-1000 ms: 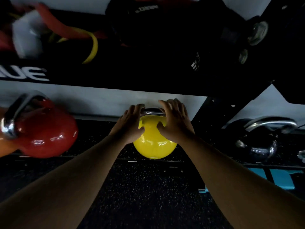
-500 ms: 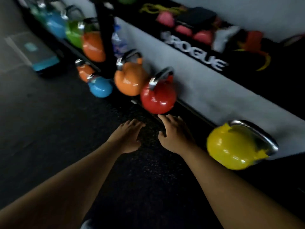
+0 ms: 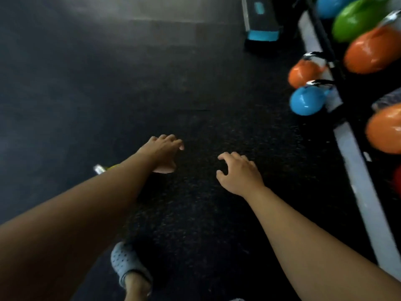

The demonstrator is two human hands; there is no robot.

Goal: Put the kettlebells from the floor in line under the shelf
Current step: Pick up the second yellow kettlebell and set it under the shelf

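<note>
Both hands hover empty over the dark rubber floor (image 3: 130, 94). My left hand (image 3: 162, 154) has its fingers spread and curled; my right hand (image 3: 238, 172) is open too, fingers apart. Along the right edge kettlebells stand in a row by the white base strip (image 3: 355, 170): a small orange one (image 3: 303, 73), a small blue one (image 3: 306, 101), larger orange ones (image 3: 373, 51) (image 3: 384, 129), a green one (image 3: 358, 20) and a blue one (image 3: 329, 5). A yellow-green object with a shiny metal part (image 3: 104, 168) peeks out from behind my left forearm; most of it is hidden.
A dark step platform with a cyan edge (image 3: 261, 22) lies on the floor at the top right. My foot in a grey perforated clog (image 3: 128, 266) stands at the bottom centre. A red shape (image 3: 397, 181) shows at the right edge.
Both hands let go of the yellow kettlebell under the shelf and pulled back. The view has swung left, away from the shelf, so the row now runs along the right edge.
</note>
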